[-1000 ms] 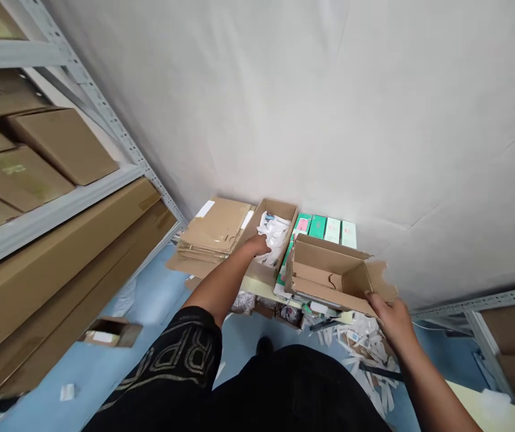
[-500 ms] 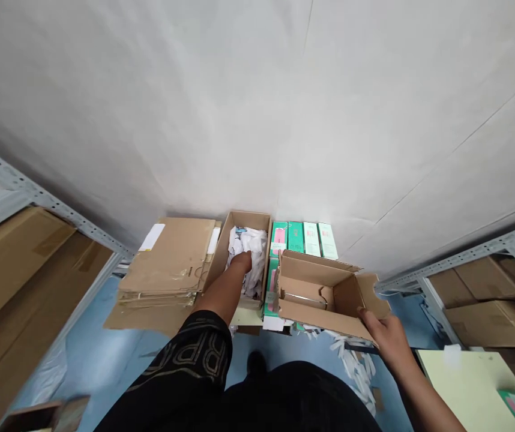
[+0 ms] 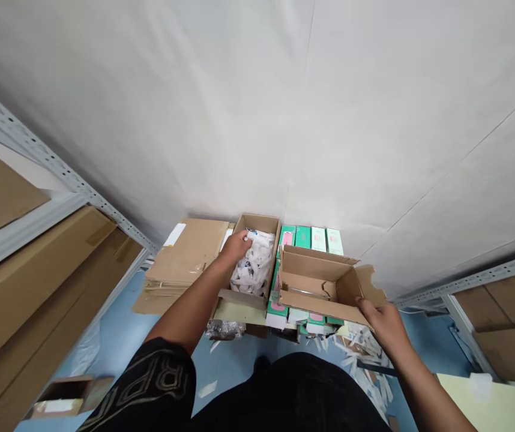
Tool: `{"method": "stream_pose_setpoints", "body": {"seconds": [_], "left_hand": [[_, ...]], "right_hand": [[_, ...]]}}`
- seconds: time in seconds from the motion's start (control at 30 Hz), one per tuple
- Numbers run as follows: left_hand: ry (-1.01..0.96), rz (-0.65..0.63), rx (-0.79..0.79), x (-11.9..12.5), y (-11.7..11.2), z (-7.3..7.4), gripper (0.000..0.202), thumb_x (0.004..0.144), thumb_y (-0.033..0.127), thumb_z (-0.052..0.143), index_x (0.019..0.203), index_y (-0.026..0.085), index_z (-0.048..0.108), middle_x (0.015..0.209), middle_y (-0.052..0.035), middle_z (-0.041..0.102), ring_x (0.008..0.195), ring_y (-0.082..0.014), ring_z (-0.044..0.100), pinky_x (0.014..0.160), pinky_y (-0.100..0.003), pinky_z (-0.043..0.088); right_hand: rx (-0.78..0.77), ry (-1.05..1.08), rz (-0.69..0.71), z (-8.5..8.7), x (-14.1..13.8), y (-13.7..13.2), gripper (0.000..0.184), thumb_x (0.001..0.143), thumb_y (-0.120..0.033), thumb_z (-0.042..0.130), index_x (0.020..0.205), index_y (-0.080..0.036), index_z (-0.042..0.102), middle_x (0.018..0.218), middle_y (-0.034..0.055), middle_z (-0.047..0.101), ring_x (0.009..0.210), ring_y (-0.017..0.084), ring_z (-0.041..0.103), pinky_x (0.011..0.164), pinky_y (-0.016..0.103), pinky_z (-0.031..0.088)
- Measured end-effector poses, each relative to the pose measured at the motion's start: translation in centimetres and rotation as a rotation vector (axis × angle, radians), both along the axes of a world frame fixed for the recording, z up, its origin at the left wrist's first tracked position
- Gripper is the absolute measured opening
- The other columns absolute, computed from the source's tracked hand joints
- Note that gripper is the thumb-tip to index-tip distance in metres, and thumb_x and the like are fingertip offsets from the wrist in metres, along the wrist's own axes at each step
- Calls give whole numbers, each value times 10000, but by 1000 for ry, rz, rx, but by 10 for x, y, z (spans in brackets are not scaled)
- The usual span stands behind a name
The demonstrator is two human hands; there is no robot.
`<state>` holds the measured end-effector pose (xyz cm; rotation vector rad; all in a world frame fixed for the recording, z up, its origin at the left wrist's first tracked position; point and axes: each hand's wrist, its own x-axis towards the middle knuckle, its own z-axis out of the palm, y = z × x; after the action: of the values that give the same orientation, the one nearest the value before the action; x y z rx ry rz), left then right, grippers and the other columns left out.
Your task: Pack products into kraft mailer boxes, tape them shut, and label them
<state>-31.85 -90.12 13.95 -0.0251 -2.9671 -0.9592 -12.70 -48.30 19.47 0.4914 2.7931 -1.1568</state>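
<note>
My left hand (image 3: 236,246) reaches into a narrow cardboard box (image 3: 260,222) full of small white packets (image 3: 254,268), with its fingers curled among them. What they hold is hidden. My right hand (image 3: 381,321) grips the near right corner of an open brown carton (image 3: 325,287), thumb over its edge. The carton is held above a stack of green and pink boxes (image 3: 311,237) standing against the wall.
A pile of flattened cardboard (image 3: 184,260) lies left of the packet box. Metal shelving with large cartons (image 3: 36,264) stands on the left and more shelving (image 3: 500,300) on the right. White strips litter the blue floor (image 3: 365,360). A pale green tabletop (image 3: 491,402) shows at the lower right.
My left hand has moved farther back in the packet box and closed among the packets. The carton in my right hand stays about where it was. The camera tilted slightly.
</note>
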Motion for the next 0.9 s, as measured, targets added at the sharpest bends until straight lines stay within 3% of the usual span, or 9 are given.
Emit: {"method": "stream_pose_setpoints", "body": {"seconds": [0.07, 0.17, 0.23, 0.33, 0.47, 0.57, 0.67, 0.77, 0.9], "left_hand": [[144, 25, 284, 22, -2, 36, 254, 907, 378, 540, 1008, 190, 677, 840, -14, 710, 803, -185, 665, 751, -265, 508], [299, -12, 605, 61, 9, 89, 285, 898, 443, 601, 1025, 193, 648, 856, 6, 684, 792, -169, 670, 748, -261, 528], [387, -99, 668, 88, 26, 119, 266, 892, 424, 632, 1027, 196, 652, 895, -5, 689, 811, -171, 675, 768, -276, 539], [437, -355, 552, 118, 61, 144, 174, 869, 334, 674, 976, 201, 703, 1055, -52, 719, 973, -203, 681, 876, -310, 538], [239, -729, 295, 132, 104, 144, 276, 889, 230, 630, 1137, 261, 747, 1214, -48, 733, 1037, -210, 692, 915, -327, 540], [103, -839, 211, 131, 116, 134, 437, 892, 285, 667, 1327, 322, 679, 1403, -31, 663, 1169, -242, 676, 998, -360, 530], [86, -860, 203, 124, 116, 127, 497, 904, 337, 676, 1398, 353, 626, 1494, -10, 593, 1286, -258, 622, 1076, -387, 503], [221, -863, 214, 114, 116, 119, 443, 935, 328, 639, 1378, 327, 637, 1467, -26, 614, 1339, -258, 576, 1158, -443, 441], [431, -657, 323, 107, 130, 99, 434, 918, 310, 654, 1351, 284, 632, 1466, -80, 588, 1399, -288, 501, 1217, -512, 368]], "right_hand": [[31, 17, 30, 1, -5, 0, 491, 833, -572, 509, 620, -175, 705, 672, 79, 737, 701, 267, 680, 587, 293, 419], [95, 66, 56, 2, -11, -3, 492, 837, -570, 495, 651, -176, 723, 676, 88, 738, 702, 269, 677, 593, 299, 407], [139, 85, 75, 2, -13, -6, 491, 848, -559, 476, 662, -177, 722, 665, 93, 729, 687, 266, 669, 588, 300, 393], [176, 91, 104, 4, -13, -11, 472, 872, -517, 454, 665, -179, 708, 652, 96, 719, 671, 253, 660, 580, 294, 371], [155, 123, 87, 10, -6, -14, 434, 883, -484, 449, 689, -191, 704, 705, 93, 747, 685, 240, 662, 580, 281, 365], [179, 138, 33, 13, 2, -12, 424, 877, -485, 467, 674, -196, 703, 706, 97, 750, 666, 237, 647, 573, 283, 351], [193, 136, -47, 14, 11, -8, 448, 865, -512, 484, 623, -194, 687, 600, 87, 695, 635, 238, 623, 567, 288, 342], [197, 114, -124, 11, 25, -4, 452, 870, -502, 477, 592, -198, 661, 552, 64, 646, 599, 226, 601, 560, 291, 333], [179, 137, -261, 9, 56, 5, 477, 894, -518, 466, 557, -205, 593, 554, 55, 636, 600, 222, 601, 560, 294, 341]]}}
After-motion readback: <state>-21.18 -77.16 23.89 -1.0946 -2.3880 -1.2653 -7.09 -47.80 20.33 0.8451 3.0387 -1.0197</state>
